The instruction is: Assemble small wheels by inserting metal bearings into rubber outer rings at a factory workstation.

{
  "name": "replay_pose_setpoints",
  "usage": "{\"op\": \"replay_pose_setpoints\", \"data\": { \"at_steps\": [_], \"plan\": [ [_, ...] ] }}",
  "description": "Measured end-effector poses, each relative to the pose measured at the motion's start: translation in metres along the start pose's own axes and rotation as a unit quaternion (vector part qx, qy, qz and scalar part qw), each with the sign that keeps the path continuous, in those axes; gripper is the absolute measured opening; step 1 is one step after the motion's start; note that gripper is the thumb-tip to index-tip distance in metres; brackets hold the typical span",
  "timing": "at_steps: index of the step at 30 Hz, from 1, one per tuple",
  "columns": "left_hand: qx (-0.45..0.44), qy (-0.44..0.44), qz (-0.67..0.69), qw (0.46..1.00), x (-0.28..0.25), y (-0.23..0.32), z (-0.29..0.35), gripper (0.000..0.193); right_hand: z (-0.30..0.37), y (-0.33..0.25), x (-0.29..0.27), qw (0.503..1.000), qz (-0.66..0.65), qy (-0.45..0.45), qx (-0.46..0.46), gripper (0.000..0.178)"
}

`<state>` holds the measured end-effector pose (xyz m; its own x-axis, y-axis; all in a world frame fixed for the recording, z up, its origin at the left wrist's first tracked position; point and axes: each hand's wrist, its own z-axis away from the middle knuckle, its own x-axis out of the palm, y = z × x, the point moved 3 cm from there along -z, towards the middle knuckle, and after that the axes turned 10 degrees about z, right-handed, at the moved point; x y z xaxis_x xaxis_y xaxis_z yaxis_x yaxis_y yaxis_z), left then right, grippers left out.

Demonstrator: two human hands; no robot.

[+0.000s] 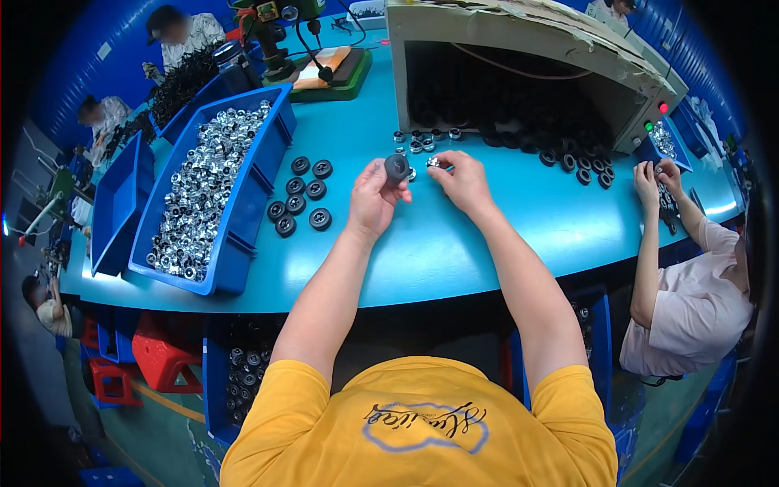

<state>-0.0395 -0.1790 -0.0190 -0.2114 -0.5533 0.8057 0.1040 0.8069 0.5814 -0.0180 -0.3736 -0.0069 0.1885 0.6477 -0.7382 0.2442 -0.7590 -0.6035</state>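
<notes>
Near the centre of the frame, 1 black wheel is gripped between the thumb and fingers of the left hand and is held above the blue table. To its right, 1 small silver hub is pinched between the thumb and fingertips of the right hand; the wheel and the hub are held apart. Just above both hands, loose silver parts are grouped on the table. Left of centre, 8 finished-looking wheels are laid flat, close together. At the left of the frame, a large blue bin is filled with silver hubs. At the upper right, black rings are heaped at the mouth of a beige box. Near the right edge, a co-worker's hands are brought together; what is gripped by them cannot be told.
</notes>
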Motion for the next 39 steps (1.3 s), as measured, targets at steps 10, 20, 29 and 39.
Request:
{"op": "replay_pose_setpoints", "data": {
  "at_steps": [10,20,29,39],
  "plan": [
    [-0.022,-0.033,-0.009,0.999,0.013,-0.005,0.003,0.031,0.025,-0.020,-0.011,0.852,-0.506,-0.084,0.105,0.029],
    [-0.011,-0.046,-0.171,0.984,0.009,-0.018,0.002,0.033,0.026,-0.018,0.000,0.961,-0.273,-0.017,0.034,0.019],
    [0.030,-0.042,-0.301,0.952,0.010,-0.028,0.007,0.040,0.030,-0.032,-0.013,0.985,-0.082,0.081,-0.125,0.015],
    [-0.039,0.004,-0.203,0.978,0.007,-0.027,0.007,0.038,0.026,-0.022,-0.012,0.985,-0.142,0.000,-0.093,0.018]
  ]
}}
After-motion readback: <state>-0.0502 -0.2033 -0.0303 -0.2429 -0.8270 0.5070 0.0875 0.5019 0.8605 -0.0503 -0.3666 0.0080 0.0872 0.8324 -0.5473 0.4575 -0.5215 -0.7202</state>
